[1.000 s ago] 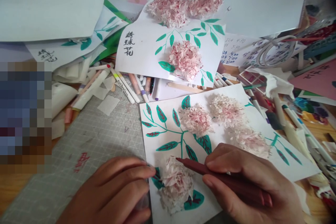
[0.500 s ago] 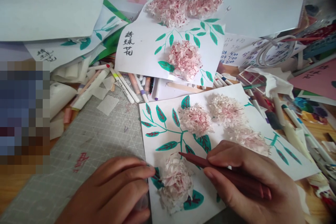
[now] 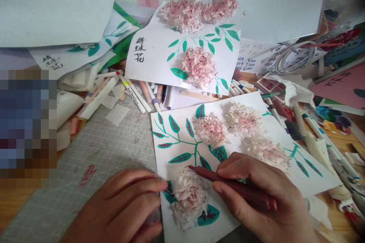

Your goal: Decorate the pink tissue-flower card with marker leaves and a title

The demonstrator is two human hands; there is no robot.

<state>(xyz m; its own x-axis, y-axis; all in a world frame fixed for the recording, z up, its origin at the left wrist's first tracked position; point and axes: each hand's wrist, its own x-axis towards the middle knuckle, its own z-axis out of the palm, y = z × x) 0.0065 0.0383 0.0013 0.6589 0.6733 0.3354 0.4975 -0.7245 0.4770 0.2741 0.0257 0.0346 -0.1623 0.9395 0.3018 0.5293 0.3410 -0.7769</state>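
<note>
My right hand (image 3: 262, 197) pinches a brownish-red marker (image 3: 228, 184). The marker's tip reaches the upper edge of a pale pink ruffled paper flower (image 3: 190, 197), the lowest on a white sheet (image 3: 173, 172). Around that flower are green painted leaves (image 3: 209, 214) with dark red veins. Three more ruffled flowers, one of them a pink-centred flower (image 3: 211, 130), sit higher on the sheet. Resting at the sheet's left edge, my left hand (image 3: 122, 205) has its fingers outstretched and loosely bent beside the lowest flower. Its palm side is hidden.
Under the sheet lies a grey cutting mat (image 3: 114, 152) with small paper scraps. Behind stands another flower picture (image 3: 154, 57) with black characters. Several white markers (image 3: 137, 95) lie between them. More pens, crumpled tissue (image 3: 296, 87) and a coiled white cable (image 3: 293, 59) crowd the right.
My right hand has shifted left and slightly down, bringing the marker's tip from beside the lowest flower to its top edge. My left hand stays nearly still.
</note>
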